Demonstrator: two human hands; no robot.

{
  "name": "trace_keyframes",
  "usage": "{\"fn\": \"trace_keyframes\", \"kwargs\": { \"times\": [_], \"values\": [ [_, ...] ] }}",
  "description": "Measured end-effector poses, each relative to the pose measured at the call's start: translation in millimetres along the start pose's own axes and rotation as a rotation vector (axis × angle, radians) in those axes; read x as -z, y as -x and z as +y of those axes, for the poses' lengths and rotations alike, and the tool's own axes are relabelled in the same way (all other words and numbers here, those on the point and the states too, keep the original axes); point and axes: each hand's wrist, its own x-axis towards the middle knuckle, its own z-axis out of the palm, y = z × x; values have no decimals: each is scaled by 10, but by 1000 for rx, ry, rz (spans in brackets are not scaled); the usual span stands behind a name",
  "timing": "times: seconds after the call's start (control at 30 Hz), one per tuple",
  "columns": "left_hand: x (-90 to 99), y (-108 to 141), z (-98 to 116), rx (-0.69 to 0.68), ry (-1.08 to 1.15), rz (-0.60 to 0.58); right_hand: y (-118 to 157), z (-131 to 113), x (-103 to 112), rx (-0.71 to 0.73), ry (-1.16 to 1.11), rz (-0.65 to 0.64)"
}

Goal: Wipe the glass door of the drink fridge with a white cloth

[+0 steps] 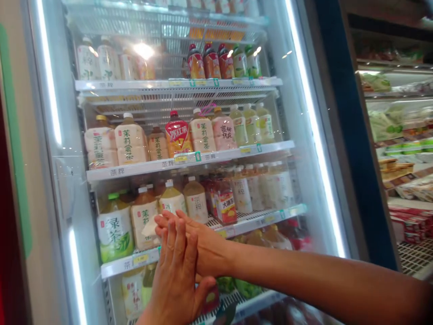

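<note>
My left hand (pixel 176 275) rises from the bottom with its fingers straight and its thumb out to the right. Across from the right reaches my right hand (pixel 211 248), fingers extended, its far part partly behind the left one. The two hands touch each other, and I see nothing held in either. Behind them stands a lit drinks cooler with bottles on its shelves. Nearest to the fingertips in view are a jasmine tea bottle (pixel 145 216) and a pale-labelled tea bottle (pixel 172 198). A large green tea bottle (pixel 115 230) is farther left.
Bottles and a red carton pack (pixel 226 205) line the white shelves (pixel 192 155). Reflections lie over the cooler's front. Bright light strips (pixel 314 126) run up its sides. To the right, past a dark blue frame (pixel 355 135), are shelves with packaged food (pixel 385 122).
</note>
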Motion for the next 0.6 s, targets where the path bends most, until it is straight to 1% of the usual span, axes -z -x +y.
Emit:
{"fn": "trace_keyframes", "kwargs": {
  "times": [0.07,0.1,0.17,0.23,0.3,0.37,0.43,0.5,0.53,0.6],
  "values": [
    [-125,-10,22,52,-32,0,66,43,42,-62,18,20],
    [-173,-15,20,66,-57,-10,145,101,89,-87,24,20],
    [-231,-30,9,73,-114,-54,382,257,202,-139,50,21],
    [-248,-75,11,74,-159,-101,665,417,293,-149,111,49],
    [-259,-178,24,93,-192,-122,913,542,332,-152,181,77],
    [-300,-331,36,98,-225,-122,1073,612,320,-168,225,100],
    [-380,-461,46,111,-266,-101,1145,628,285,-187,235,113],
    [-465,-472,69,119,-297,-85,1168,608,253,-201,229,116],
    [-493,-420,91,108,-301,-101,1174,593,243,-216,224,116],
    [-498,-237,145,30,-286,-188,1190,566,233,-247,207,125]
  ]
}}
